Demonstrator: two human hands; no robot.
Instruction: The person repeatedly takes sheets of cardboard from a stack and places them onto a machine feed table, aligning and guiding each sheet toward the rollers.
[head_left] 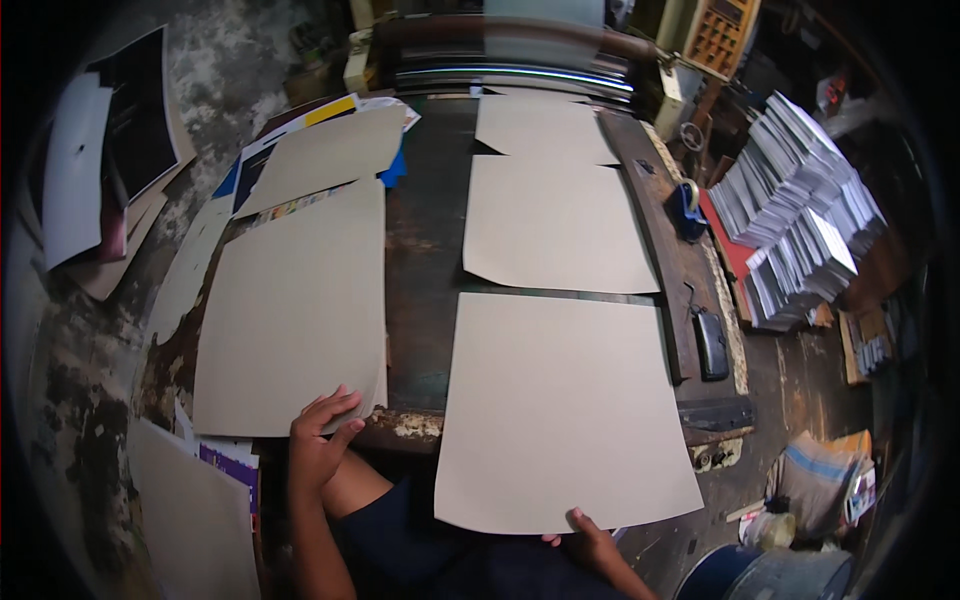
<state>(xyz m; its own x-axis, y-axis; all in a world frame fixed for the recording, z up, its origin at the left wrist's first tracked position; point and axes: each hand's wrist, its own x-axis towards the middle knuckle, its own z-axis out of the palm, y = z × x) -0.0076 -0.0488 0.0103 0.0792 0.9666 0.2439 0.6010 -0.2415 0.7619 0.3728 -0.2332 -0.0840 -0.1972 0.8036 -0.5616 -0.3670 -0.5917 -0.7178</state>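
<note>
A large grey-beige board sheet (570,410) hangs partly over the table's near edge on the right. My right hand (590,545) pinches its near edge, thumb on top and fingers mostly hidden underneath. At the left, another large board sheet (300,300) lies on a pile. My left hand (325,425) is at its near right corner, fingers over the top and thumb by the edge; that corner bends up slightly. Beyond the right-hand sheet, a second board (555,225) and a third board (545,125) lie in line toward the rollers (510,78).
A dark wooden bar (650,240) runs along the boards' right side. Beside it are a blue tape dispenser (687,210) and a black case (711,345). Stacked paper bundles (780,170) stand at the right. A blue drum (725,575) stands low right. Loose sheets (75,170) lean far left.
</note>
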